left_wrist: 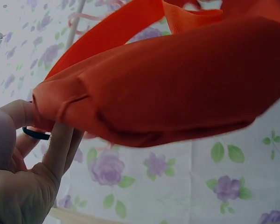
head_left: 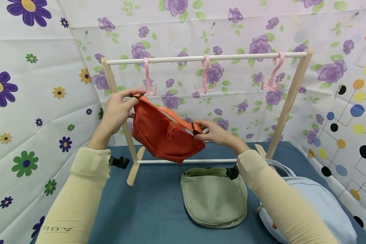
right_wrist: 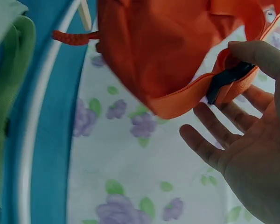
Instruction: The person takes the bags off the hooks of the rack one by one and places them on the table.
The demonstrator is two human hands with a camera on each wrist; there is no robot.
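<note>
An orange-red waist bag (head_left: pixel 167 132) hangs in the air between both hands, tilted down to the right in the head view. At its upper left end the left hand (head_left: pixel 119 106) pinches the strap by a black buckle. The right hand (head_left: pixel 215 132) holds the orange strap (head_left: pixel 174 117) at a black slider (right_wrist: pixel 231 81), between thumb and fingers, with other fingers spread in the right wrist view. Just above the bag's left end is a pink hook (head_left: pixel 147 79), hanging on the white rail (head_left: pixel 177 59).
Two more pink hooks, a middle one (head_left: pixel 205 76) and a right one (head_left: pixel 273 76), hang on the rail of the wooden-legged rack (head_left: pixel 288 105). A green bag (head_left: pixel 213 200) and a light blue bag (head_left: pixel 320 203) lie on the blue cloth (head_left: pixel 134 210).
</note>
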